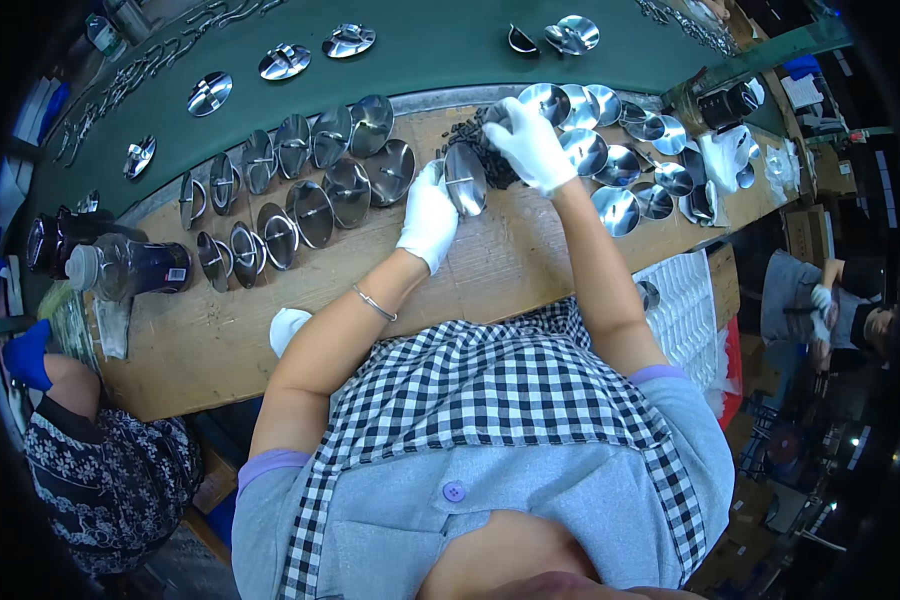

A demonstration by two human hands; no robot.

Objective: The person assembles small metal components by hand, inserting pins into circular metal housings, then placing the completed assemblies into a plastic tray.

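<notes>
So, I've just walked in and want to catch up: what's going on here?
A person's gloved left hand holds a shiny metal disc with a stem across its face. Their gloved right hand is at a pile of small black pieces; whether it grips one is unclear. More discs sit on the wooden bench to either side, with others on the green surface beyond.

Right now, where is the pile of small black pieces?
In the head view, the pile lies above centre on the wooden bench, by the right hand and partly behind the shiny disc in the left hand.
</notes>
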